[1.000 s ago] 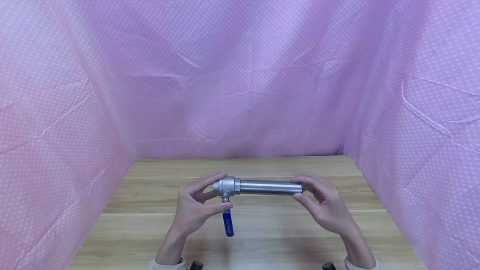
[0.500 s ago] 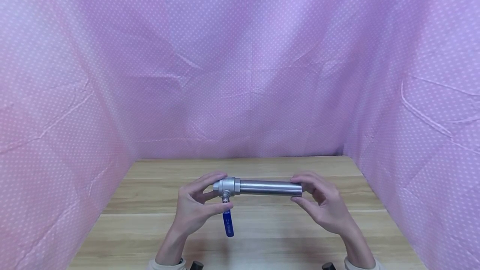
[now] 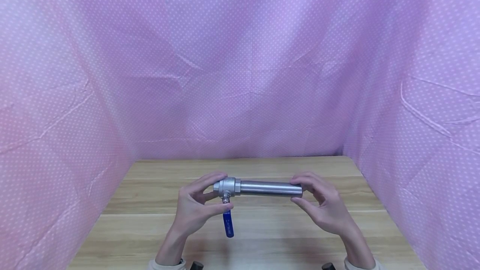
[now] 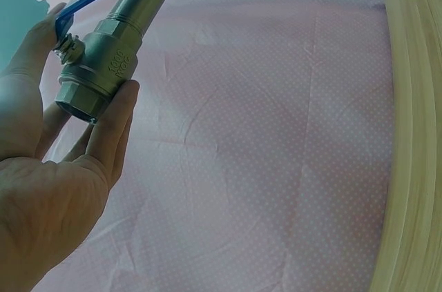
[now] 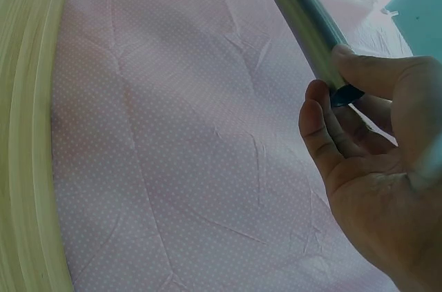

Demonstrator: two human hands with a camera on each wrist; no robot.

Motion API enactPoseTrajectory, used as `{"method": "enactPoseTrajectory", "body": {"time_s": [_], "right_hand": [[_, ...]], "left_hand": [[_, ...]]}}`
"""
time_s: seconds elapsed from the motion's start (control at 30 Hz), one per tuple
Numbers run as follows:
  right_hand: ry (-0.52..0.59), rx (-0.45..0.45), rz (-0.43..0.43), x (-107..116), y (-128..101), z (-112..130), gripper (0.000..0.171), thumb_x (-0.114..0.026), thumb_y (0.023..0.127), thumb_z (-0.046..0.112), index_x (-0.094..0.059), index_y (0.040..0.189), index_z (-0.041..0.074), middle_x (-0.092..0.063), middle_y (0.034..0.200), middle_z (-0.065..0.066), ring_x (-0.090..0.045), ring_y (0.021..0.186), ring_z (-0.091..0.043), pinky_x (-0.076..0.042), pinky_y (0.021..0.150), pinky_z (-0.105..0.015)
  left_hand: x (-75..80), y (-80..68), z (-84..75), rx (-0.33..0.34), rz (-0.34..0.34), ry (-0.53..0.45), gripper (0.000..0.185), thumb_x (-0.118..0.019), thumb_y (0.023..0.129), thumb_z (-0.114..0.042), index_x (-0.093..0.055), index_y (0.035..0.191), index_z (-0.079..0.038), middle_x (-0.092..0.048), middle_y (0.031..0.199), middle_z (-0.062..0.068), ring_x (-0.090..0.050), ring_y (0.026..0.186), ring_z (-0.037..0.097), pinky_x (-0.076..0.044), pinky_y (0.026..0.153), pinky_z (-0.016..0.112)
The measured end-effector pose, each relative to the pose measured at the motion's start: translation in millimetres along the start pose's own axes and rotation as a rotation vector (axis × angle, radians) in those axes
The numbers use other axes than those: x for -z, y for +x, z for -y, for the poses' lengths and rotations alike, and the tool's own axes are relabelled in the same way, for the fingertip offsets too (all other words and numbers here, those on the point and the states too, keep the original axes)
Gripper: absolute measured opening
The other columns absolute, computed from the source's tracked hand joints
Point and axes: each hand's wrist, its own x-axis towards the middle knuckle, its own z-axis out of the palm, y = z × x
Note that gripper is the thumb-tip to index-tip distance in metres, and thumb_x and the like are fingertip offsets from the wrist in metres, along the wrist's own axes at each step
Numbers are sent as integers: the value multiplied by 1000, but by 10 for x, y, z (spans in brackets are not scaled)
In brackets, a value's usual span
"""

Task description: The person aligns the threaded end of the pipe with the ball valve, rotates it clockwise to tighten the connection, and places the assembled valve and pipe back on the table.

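Held up over the table's (image 3: 150, 203) middle: valve (image 3: 226, 187) pinched by left hand (image 3: 195, 211), pipe (image 3: 270, 188) end pinched by right hand (image 3: 326, 207). Light grips (fingertips only), so could slip and drop.

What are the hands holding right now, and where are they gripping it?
A metal pipe with a ball valve: the left hand grips the valve body, the right hand pinches the pipe's free end.

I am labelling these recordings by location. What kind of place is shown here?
Probably a small indoor recording booth: a wooden table enclosed on three sides by a pink dotted cloth, with only a metal pipe screwed into a ball valve.
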Motion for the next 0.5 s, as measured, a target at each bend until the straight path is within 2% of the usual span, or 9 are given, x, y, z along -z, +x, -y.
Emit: {"method": "enactPoseTrajectory", "body": {"time_s": [0.17,0.3,0.5], "right_hand": [[-15,-2,-4,7,-11,-2,53,-78,81,-30,-67,131,-18,-74,126,-18,-73,109,-10,-68,96,-16],[-23,-3,4,18,-10,6,47,-77,87,-26,-67,132,-16,-76,124,-16,-73,100,-12,-67,83,-17],[-42,-65,7,22,-15,38,56,-72,81,-34,-69,133,-11,-77,109,-9,-72,89,-6,-64,64,-18]], "left_hand": [[1,1,0,3,0,4,68,-94,75,20,-73,139,9,-74,141,26,-76,128,14,-72,105,41],[1,1,1,4,0,11,68,-94,75,20,-73,139,9,-73,140,29,-75,128,13,-72,105,41],[4,0,-2,1,-1,29,69,-95,75,18,-74,139,7,-74,140,29,-76,127,13,-72,105,41]]}}
